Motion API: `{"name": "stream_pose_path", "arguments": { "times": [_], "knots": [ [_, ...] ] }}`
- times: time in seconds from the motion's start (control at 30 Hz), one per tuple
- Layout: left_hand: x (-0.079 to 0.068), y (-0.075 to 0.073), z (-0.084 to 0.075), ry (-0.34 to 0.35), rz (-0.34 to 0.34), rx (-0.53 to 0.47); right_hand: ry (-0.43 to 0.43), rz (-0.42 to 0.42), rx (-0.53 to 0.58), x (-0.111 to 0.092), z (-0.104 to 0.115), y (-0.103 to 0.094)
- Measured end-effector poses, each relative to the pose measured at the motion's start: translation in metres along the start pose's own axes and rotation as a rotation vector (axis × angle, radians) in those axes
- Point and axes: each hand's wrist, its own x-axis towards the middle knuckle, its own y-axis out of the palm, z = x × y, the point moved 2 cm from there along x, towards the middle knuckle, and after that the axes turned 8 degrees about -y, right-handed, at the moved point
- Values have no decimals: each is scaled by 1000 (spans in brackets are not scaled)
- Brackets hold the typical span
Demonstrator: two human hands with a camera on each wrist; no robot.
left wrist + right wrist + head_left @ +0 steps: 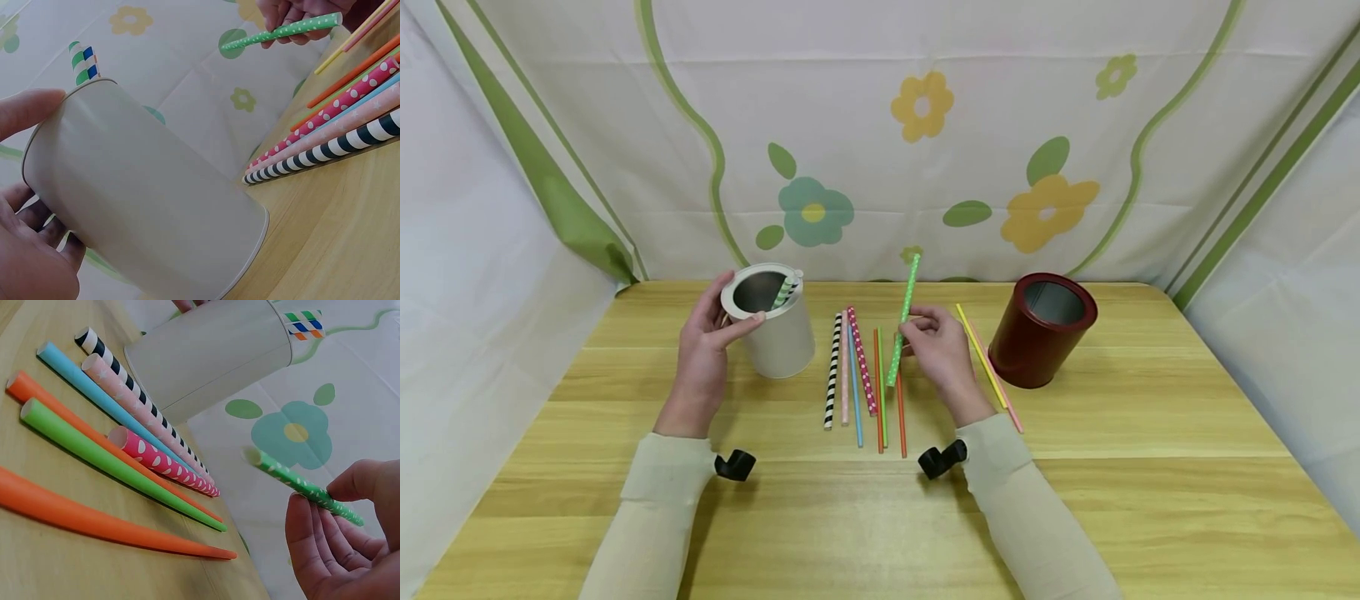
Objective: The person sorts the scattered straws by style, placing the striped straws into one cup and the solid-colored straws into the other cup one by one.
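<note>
At the left, my left hand (698,354) holds a white can (781,343), its thumb on the rim and its fingers round the far side. Striped paper straws (784,292) lean inside the can, their green-striped and blue-and-orange-striped tops (305,326) above the rim. My right hand (946,350) pinches a green straw with white dots (908,298) between thumb and fingers, raised above the table and tilted. Below and left of that hand lie several straws, among them a black-and-white striped one (832,375) and a magenta dotted one (862,362).
A dark red can (1028,350) stands open-topped at the right. Beside it lie a yellow straw (979,352) and a pink straw (1012,413). Blue (855,392) and orange (902,421) straws lie mid-table. A flowered curtain (865,108) hangs behind the wooden table (820,533).
</note>
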Motion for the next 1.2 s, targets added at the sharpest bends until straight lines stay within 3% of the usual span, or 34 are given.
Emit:
{"name": "stream_pose_path", "arguments": {
  "times": [1.2],
  "knots": [
    [0,0,0,-5,6,-12,-153,-100,257,2,12,-7]
  ]
}}
